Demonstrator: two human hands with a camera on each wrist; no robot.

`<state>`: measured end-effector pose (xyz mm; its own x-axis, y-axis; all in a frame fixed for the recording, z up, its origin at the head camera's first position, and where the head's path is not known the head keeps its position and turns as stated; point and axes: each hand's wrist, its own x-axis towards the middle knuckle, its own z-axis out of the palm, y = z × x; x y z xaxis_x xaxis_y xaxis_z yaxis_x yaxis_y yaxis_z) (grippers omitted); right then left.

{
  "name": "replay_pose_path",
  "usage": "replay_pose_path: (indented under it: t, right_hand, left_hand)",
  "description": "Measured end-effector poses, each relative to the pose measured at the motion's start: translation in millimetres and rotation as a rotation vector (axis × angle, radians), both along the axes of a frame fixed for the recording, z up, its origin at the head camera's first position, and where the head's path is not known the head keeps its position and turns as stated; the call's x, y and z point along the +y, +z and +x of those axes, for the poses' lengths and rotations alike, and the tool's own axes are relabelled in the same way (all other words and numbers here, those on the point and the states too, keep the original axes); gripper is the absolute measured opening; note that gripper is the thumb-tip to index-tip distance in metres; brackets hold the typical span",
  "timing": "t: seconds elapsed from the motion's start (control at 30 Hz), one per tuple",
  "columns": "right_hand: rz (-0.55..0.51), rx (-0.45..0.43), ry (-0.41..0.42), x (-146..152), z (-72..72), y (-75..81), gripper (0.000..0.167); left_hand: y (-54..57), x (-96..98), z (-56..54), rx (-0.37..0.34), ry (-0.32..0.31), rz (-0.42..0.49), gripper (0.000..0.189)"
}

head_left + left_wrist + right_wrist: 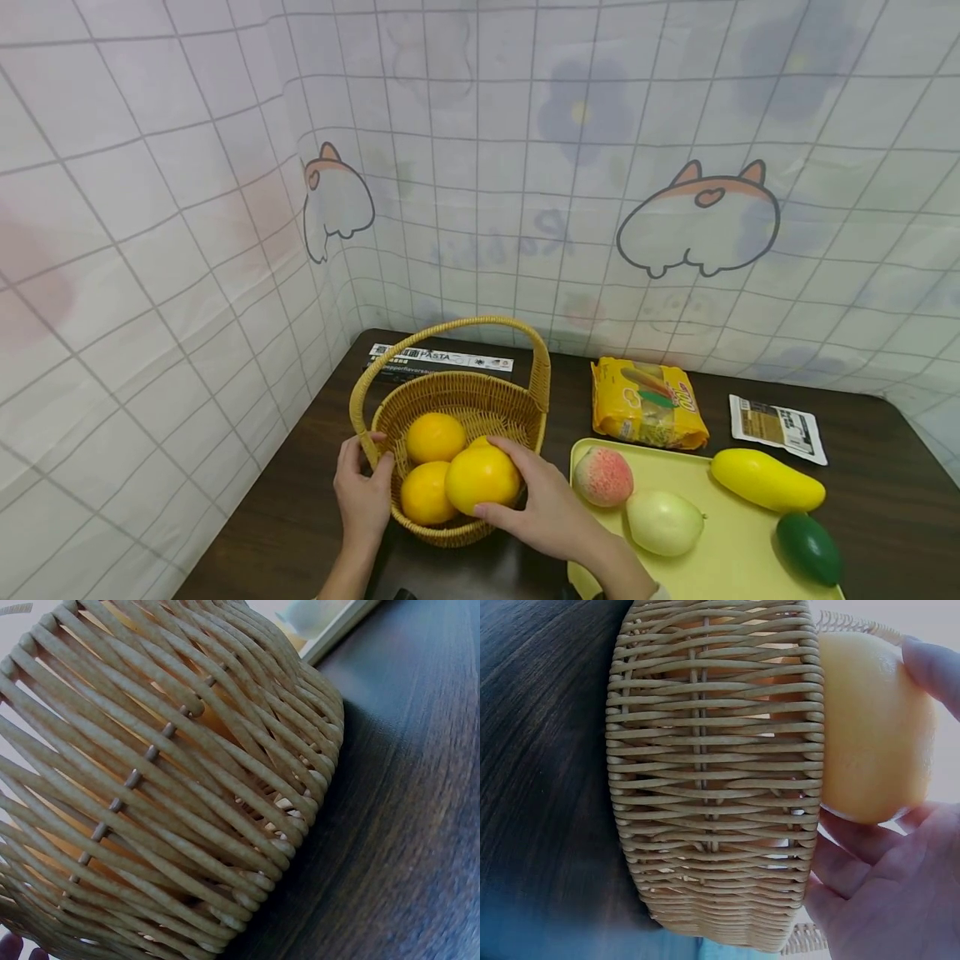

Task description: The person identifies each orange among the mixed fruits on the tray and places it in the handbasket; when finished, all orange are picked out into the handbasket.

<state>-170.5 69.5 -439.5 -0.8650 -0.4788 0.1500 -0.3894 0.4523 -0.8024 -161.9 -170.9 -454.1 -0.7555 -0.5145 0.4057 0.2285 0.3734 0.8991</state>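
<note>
A wicker basket (465, 387) with a tall arched handle stands on the dark table, with oranges inside. One orange (436, 437) lies toward the back and another orange (426, 493) at the front left. My right hand (543, 508) holds a further orange (483, 482) over the front right of the basket, thumb and fingers around its sides. Behind that one, part of another yellow-orange fruit peeks out. At the basket's left side, my left hand (363, 492) grips the rim by the foot of the handle. Only its fingertips (11, 949) show in the left wrist view.
Right of the basket, a pale yellow tray (723, 533) bears a peach (603, 477), a pale green round fruit (664, 522), a mango (767, 480) and a dark green fruit (808, 548). Behind are a yellow packet (648, 403), a flat pouch (777, 427) and a pasta box (442, 362).
</note>
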Motion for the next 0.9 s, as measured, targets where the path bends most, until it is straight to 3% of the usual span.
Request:
replay_pose_path:
  t: [0.33,0.63,0.9]
  right_hand:
    - [0.039,-0.029,-0.011,1.4,-1.3,0.8,0.082]
    - [0.184,0.049,-0.076,4.9,-2.4,-1.9,0.09]
    - [0.12,0.065,-0.078,8.3,-4.2,-2.2,0.088]
  left_hand:
    - [-1.0,0.6,-1.4,0.017,0.011,-0.002,0.021]
    - [-1.2,-0.3,0.4,0.004,0.007,0.002,0.022]
    - [-0.2,-0.4,-0.3,-0.001,-0.005,0.002,0.021]
